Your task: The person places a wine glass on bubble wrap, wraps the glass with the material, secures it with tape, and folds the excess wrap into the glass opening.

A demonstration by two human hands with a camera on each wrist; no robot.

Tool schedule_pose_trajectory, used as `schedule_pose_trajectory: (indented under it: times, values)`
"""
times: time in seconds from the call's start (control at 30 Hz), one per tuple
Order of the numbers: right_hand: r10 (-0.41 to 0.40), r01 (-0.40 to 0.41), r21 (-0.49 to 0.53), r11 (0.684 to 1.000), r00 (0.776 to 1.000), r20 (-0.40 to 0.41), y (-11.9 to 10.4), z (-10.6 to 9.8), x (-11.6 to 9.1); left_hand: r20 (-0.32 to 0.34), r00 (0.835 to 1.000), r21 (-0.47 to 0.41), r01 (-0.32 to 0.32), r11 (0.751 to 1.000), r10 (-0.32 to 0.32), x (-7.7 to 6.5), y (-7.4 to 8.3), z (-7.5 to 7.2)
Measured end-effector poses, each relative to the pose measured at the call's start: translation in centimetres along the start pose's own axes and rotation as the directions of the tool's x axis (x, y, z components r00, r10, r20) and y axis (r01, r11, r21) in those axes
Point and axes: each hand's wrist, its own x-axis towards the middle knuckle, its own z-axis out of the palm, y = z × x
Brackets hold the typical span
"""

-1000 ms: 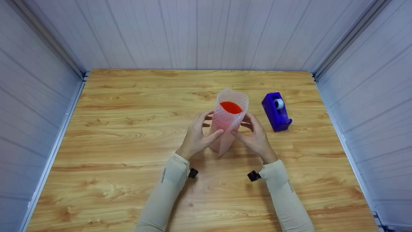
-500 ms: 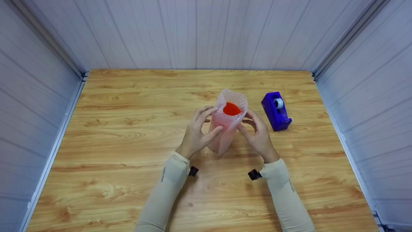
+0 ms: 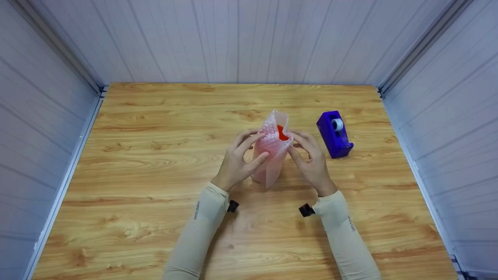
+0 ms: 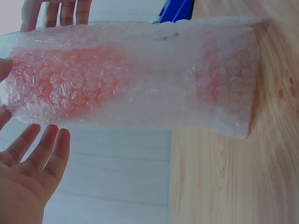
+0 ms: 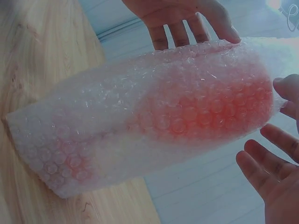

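A sheet of bubble wrap (image 3: 269,149) stands as an upright tube on the table around a red item (image 3: 281,132). Through the wrap in the right wrist view, the red shape is wide near the top and narrow below, like a goblet. My left hand (image 3: 235,163) holds the upper left side, thumb in front, index finger on the rim. My right hand (image 3: 313,165) pinches the rim on the right between thumb and fingers. The wrap's mouth is folded inward, partly covering the red top. A loose wrap edge hangs at the front. Several fingertips behind the wrap are hidden.
A blue tape dispenser (image 3: 334,134) with a roll of clear tape stands to the right of the wrap. The wooden table (image 3: 155,175) is bordered by pale panel walls (image 3: 241,42) at the back and sides.
The rim of the bubble wrap has been pressed inward, so its round opening has narrowed and less red shows. Both hands' fingers moved up toward the rim; the dispenser stayed put.
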Motion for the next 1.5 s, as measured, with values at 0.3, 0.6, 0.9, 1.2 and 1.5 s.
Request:
schedule_pose_trajectory:
  times: [0.3,0.6,0.9,1.2,1.5]
  values:
    - [-0.065,0.065,-0.011,0.998,0.998,0.011,0.4,0.5,-0.2,-0.021,1.0,0.0,-0.005,1.0,0.005,-0.4,-0.3,-0.1]
    - [-0.064,0.064,-0.023,0.998,0.998,-0.023,0.4,0.7,-0.3,-0.043,0.999,0.027,0.004,1.0,-0.003,-0.4,-0.2,-0.1]
    - [0.031,-0.031,-0.043,0.999,1.0,0.002,-0.1,0.5,-0.3,-0.066,0.998,0.07,0.002,0.998,0.002,-0.3,0.3,0.2]
    - [0.175,-0.174,-0.075,0.982,0.984,0.01,2.6,0.2,-0.9,-0.037,0.964,0.172,-0.253,0.952,0.263,0.2,1.5,0.5]
    - [0.171,-0.169,-0.072,0.983,0.985,0.028,2.4,0.1,-0.8,0.058,0.956,0.3,-0.291,0.909,0.287,0.2,2.1,0.4]
